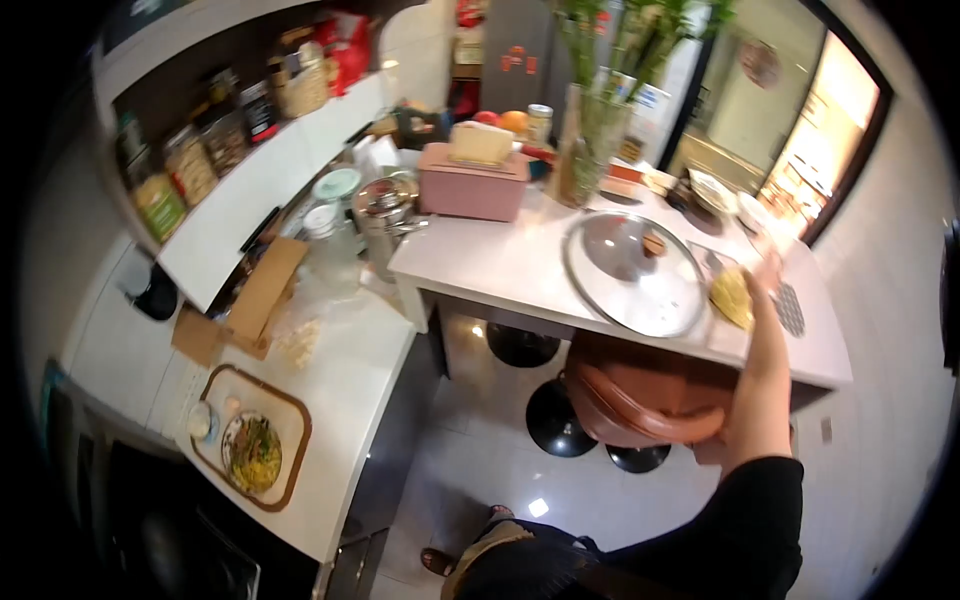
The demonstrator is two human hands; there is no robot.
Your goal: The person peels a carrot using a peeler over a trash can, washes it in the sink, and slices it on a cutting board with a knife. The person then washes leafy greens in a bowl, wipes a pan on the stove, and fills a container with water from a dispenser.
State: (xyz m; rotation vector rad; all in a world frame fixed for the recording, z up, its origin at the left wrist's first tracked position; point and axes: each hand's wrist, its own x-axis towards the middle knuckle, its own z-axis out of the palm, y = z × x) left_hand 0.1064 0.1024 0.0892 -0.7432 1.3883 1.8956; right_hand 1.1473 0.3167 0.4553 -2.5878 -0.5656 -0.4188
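Note:
My right arm reaches out over the right end of the white counter. My right hand [765, 270] is closed at the edge of a yellowish item [732, 297], which looks like a cloth or mitt. Just left of it, a round glass lid [636, 273] with a wooden knob lies flat on the counter. To the right of the hand is a grey perforated utensil head [789, 309]. A small bowl [753, 212] and a dish [712, 193] stand beyond the hand. My left hand does not show.
A pink box [470, 188] and a glass vase [588, 150] with green stems stand on the far counter. On the left counter, a brown-rimmed tray [297, 440] holds a plate of food [252, 456]. A brown chair [640, 400] and black stool bases [560, 418] are below.

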